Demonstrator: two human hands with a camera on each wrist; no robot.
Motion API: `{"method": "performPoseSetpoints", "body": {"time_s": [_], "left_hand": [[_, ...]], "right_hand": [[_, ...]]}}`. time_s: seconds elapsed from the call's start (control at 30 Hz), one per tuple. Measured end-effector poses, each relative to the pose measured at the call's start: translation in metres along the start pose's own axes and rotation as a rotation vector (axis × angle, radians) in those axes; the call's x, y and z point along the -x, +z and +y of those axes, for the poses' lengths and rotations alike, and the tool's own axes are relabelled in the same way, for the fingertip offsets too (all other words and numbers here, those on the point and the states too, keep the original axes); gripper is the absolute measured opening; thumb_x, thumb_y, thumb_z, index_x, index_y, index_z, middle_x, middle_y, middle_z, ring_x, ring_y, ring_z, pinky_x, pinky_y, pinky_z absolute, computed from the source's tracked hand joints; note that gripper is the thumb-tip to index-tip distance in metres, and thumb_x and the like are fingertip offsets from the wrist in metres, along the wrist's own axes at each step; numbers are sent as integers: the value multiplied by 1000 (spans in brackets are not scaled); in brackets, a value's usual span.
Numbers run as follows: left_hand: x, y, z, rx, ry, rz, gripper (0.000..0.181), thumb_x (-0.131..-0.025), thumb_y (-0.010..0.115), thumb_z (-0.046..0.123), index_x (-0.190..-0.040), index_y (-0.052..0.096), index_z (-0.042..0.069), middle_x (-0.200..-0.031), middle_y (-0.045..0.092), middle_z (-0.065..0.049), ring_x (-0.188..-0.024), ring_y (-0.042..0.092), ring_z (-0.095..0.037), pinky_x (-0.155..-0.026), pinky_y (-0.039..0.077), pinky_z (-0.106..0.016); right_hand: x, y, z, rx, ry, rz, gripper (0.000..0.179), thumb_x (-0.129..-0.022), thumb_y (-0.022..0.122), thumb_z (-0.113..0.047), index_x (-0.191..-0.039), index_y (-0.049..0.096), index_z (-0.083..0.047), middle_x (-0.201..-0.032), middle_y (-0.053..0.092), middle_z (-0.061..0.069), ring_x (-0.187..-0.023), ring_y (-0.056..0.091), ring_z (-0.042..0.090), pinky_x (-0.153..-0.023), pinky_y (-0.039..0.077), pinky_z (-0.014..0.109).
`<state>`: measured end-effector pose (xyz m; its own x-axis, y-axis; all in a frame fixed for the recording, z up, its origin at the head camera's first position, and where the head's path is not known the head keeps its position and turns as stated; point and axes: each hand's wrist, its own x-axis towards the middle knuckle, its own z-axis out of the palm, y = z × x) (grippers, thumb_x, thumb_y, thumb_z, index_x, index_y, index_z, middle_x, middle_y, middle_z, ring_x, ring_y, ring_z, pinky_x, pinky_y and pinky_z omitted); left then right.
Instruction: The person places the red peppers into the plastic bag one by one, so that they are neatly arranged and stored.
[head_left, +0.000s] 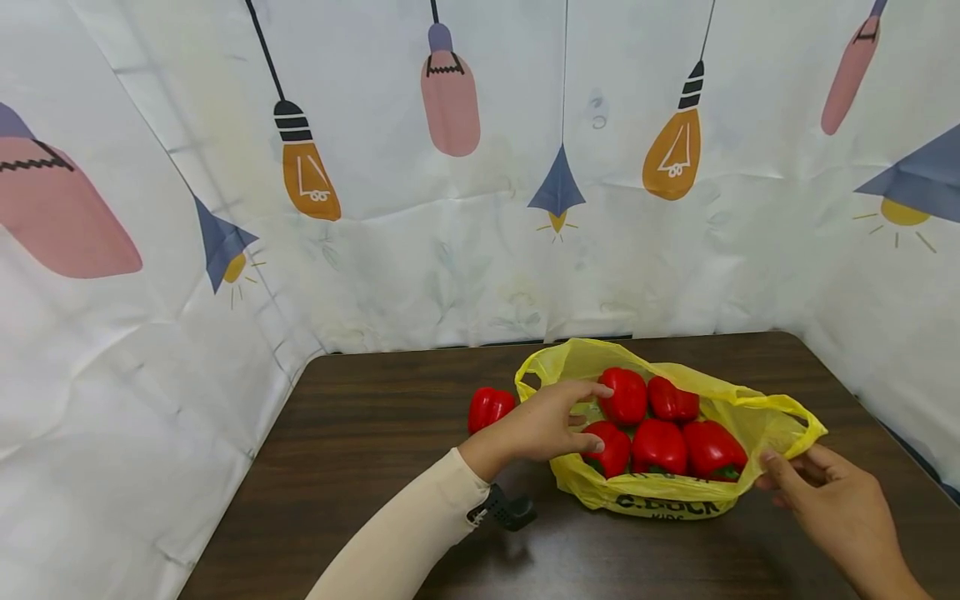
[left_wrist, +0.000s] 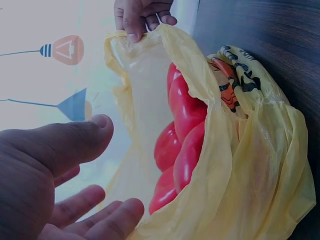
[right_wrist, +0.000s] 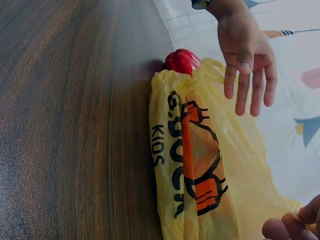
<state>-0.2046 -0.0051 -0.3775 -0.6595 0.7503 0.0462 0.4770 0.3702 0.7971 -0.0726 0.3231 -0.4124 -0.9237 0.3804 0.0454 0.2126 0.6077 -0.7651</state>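
Observation:
A yellow plastic bag (head_left: 592, 492) with black lettering lies on the table, its mouth gaping upward. Inside it sit several red bell peppers (head_left: 660, 446). My left hand (head_left: 543, 423) hovers over the bag's left side with fingers spread and nothing in them; the right wrist view shows this same left hand (right_wrist: 248, 60), palm visible, above the bag. Thumb and fingers of my right hand (head_left: 843, 496) pinch the bag's right rim, which is pulled out to that side. One more red bell pepper (head_left: 491, 407) rests outside, just left of the bag and partly behind my left forearm.
The dark wood-grain table (head_left: 360, 467) extends to the left and in front of the bag. Behind and beside it hangs a white sheet (head_left: 450, 275) printed with lamps and bulbs. A black wrist device (head_left: 506, 508) sticks out under my left wrist, close above the table.

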Motion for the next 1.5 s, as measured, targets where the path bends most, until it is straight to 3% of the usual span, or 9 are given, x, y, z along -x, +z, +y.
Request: {"method": "performPoseSetpoints", "body": {"time_s": [0.37, 0.57, 0.67, 0.87, 1.07, 1.2, 1.3, 1.5], "left_hand": [[13, -13, -2, 97, 50, 21, 66, -90, 79, 5, -149, 50, 11, -149, 51, 2, -135, 49, -10, -98, 51, -25], [23, -23, -6, 78, 98, 40, 66, -89, 80, 6, -148, 51, 12, -150, 51, -3, -135, 50, -12, -98, 50, -22], [30, -29, -10, 88, 106, 54, 67, -89, 80, 7, -149, 51, 11, -151, 51, -3, -135, 52, -16, -100, 51, -27], [42, -39, -17, 89, 94, 83, 67, -90, 80, 8, -149, 52, 15, -149, 52, -1, -133, 55, -24, -102, 52, -37], [53, -48, -24, 83, 95, 112, 64, -90, 80, 9, -148, 53, 10, -145, 55, -9, -130, 57, -29, -98, 54, -33], [62, -56, -29, 61, 90, 143, 61, -90, 80, 9, -146, 55, 8, -141, 59, -8, -128, 59, -24, -99, 54, -32], [69, -61, -34, 58, 67, 156, 61, -90, 81, 11, -145, 56, 11, -141, 59, -5, -127, 60, -22, -99, 54, -35], [79, -68, -46, 104, -2, 178, 63, -90, 82, 14, -146, 54, 12, -142, 59, -7, -128, 59, -35, -100, 52, -50]], "right_hand": [[0, 0, -2, 4, -7, -6, 55, -101, 60, -51, -116, 69, 1, -84, 76, 6, -66, 71, 17, -53, 57, 31], [0, 0, -3, 1, -3, -11, 56, -101, 60, -51, -116, 69, 2, -84, 76, 6, -66, 71, 17, -54, 57, 32], [0, 0, -3, 5, -6, -7, 55, -101, 60, -51, -114, 70, 2, -83, 76, 6, -66, 71, 16, -53, 57, 32], [-1, 0, -4, 12, -6, -8, 55, -101, 60, -52, -114, 70, 1, -83, 76, 6, -66, 71, 16, -53, 56, 31], [-1, -1, -4, 17, 8, -22, 57, -101, 59, -53, -115, 70, 0, -84, 76, 5, -67, 71, 17, -53, 55, 30], [-1, 0, -5, 14, 14, -21, 57, -101, 59, -53, -116, 70, 1, -84, 76, 5, -67, 71, 17, -53, 56, 31], [0, 0, -5, 18, 12, -14, 56, -101, 60, -53, -114, 70, 1, -84, 76, 6, -66, 71, 17, -53, 56, 31], [0, 1, -5, 12, 6, -8, 57, -101, 60, -52, -116, 69, 2, -83, 76, 7, -66, 71, 17, -54, 57, 31]]}}
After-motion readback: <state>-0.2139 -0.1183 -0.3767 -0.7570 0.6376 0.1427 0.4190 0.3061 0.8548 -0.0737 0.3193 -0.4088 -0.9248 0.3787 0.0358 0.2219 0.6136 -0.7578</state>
